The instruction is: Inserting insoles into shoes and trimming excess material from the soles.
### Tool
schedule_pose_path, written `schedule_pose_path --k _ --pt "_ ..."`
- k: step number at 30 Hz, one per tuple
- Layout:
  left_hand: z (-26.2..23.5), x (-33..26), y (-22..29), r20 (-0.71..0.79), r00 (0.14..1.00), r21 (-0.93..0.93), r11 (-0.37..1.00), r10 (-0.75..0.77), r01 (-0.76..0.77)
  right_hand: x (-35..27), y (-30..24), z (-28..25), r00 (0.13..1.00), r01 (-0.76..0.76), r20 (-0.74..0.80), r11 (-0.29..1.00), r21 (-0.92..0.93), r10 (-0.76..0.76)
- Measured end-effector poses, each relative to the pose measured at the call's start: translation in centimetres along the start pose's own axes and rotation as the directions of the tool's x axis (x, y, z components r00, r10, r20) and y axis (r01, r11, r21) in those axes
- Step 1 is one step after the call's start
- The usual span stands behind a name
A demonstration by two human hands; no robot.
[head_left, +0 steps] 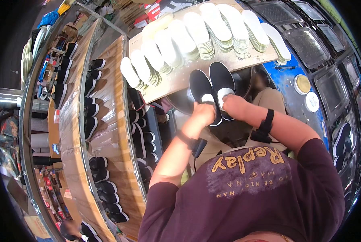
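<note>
My left fingers (208, 108) are curled around the back part of the left shoe (200, 85), just at its opening, and my right fingers (229, 99) close on the right shoe (221, 76) in the same place; how deep they reach inside, I cannot tell. Both shoes are slip-ons in smooth, matte black cloth, rounded at the toe, with a thin white sole edge, and a soft white liner (207, 98) shows in the left one's mouth. I hold the pair side by side at the near edge of the surface (156, 92), toes pointing toward it.

That surface is a flat brown board, slightly glossy and smeared. Along its far side runs a curved row of insole stacks (202, 42), flat white ovals on top, pale green along their layered edges. Right of the surface, a blue tabletop (286, 76) carries a slim dark pen (284, 67), a round tub (302, 84) of something yellowish and a white disc-shaped lid (312, 102). Left of the surface stand shelves (120, 92) of creased, shiny-taped cardboard, lined with black shoes (91, 127) with white soles.
</note>
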State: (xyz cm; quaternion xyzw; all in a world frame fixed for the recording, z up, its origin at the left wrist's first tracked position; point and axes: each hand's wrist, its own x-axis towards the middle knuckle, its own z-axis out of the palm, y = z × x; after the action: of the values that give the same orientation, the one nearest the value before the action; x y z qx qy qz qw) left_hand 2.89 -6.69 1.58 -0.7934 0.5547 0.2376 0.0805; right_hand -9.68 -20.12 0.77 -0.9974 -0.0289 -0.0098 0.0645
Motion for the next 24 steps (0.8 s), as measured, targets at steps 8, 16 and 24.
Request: schedule_pose_path --k 8,16,24 --pt "1.7 -0.5 -0.8 -0.120 0.992 -0.057 0.998 -0.040 0.033 1.0 0.5 0.9 0.994 0.106 -0.030 0.994 0.032 -0.105" --pt "1.7 -0.4 -0.4 -0.217 0.976 -0.071 0.997 -0.016 0.001 3.4 3.0 0.4 0.834 -0.054 0.548 0.978 0.201 -0.066" --pt "-0.8 -2.8 3.0 -0.163 0.984 -0.234 0.972 -0.076 0.036 -2.4 2.1 -3.2 0.999 -0.033 -0.017 0.921 0.388 0.043"
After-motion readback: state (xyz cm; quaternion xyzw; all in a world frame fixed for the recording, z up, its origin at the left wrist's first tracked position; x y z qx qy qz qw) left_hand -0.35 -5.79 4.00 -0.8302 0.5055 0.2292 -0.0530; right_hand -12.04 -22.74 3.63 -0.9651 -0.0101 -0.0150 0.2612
